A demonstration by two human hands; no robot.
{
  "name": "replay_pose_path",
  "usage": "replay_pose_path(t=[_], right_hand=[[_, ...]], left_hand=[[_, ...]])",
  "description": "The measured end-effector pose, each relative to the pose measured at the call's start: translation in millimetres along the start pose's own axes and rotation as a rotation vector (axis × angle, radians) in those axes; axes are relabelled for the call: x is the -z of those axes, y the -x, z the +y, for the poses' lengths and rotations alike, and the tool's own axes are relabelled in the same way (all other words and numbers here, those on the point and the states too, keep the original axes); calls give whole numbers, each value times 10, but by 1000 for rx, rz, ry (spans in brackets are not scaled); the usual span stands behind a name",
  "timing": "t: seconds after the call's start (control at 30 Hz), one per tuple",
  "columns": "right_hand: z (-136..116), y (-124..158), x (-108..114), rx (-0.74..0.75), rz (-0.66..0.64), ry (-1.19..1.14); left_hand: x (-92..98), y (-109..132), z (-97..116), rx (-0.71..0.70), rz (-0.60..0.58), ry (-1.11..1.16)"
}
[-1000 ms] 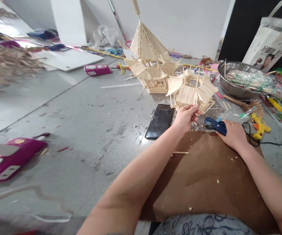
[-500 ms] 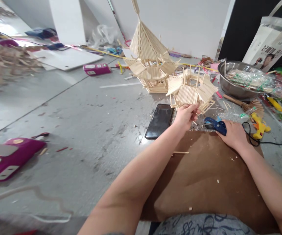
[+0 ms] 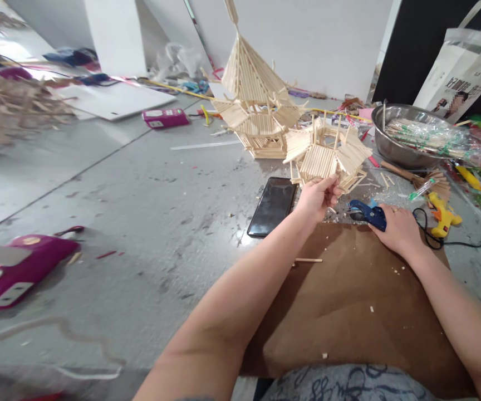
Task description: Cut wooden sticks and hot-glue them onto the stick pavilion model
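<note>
My left hand is closed in a pinch at the front edge of a small roofed model built of thin wooden sticks. What lies between its fingertips is too small to make out. Lower right, my right hand rests at the far edge of a brown board, its fingers round a blue hand tool with curved jaws pointing left. Behind the small model rises a taller pointed stick tower. One loose stick lies on the board, with small wood chips scattered about.
A black phone lies left of my left hand. To the right are a yellow glue gun with a black cord and a steel bowl holding bagged sticks. Purple devices lie on the grey surface at left. A white bag stands behind.
</note>
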State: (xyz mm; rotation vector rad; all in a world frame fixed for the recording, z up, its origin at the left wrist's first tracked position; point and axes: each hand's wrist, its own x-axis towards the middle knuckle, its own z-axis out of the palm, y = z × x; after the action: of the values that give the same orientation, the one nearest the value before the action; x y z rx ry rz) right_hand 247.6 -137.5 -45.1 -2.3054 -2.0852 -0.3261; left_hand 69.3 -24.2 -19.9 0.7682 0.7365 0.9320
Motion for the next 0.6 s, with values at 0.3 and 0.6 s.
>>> replay_pose_path(t=[0.3,0.6], right_hand=[[8,-12,-67,7,-36,-14],[18,-161,283,180,92,-62]], left_hand=[[-28,9,0,15,-11,59],[-17,-24,-1,17,-4,47]])
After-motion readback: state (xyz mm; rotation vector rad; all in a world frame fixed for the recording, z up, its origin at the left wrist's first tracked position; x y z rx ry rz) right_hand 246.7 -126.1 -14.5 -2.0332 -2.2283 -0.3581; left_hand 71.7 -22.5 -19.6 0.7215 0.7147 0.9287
